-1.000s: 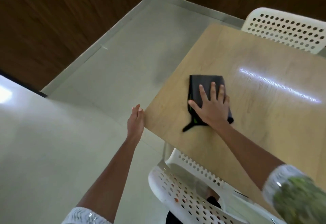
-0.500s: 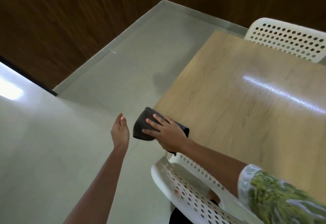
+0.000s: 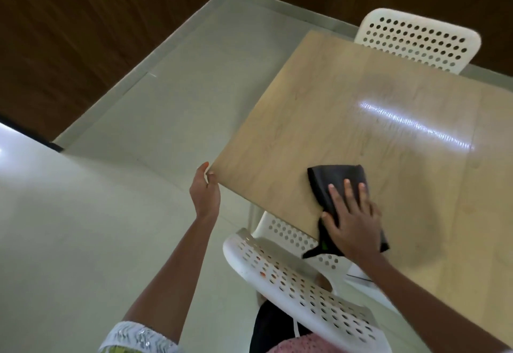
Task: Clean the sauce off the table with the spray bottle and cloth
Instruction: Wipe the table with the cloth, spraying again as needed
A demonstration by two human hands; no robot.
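While flat, right hand (image 3: pixel 354 225) on cloth (image 3: pixel 337 183)

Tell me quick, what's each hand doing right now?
Left hand: open, fingers straight, touching the corner of the wooden table.
Right hand: open, fingers spread flat, pressing the black cloth on the table.

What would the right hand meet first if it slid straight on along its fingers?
Nothing solid, apparently: the right hand presses the cloth flat; ahead lies bare table, then its far edge, roughly toward the white chair.

Bare table (image 3: pixel 347 108) lies beyond the cloth (image 3: pixel 337 183); a white chair (image 3: pixel 299 283) crowds the near edge.
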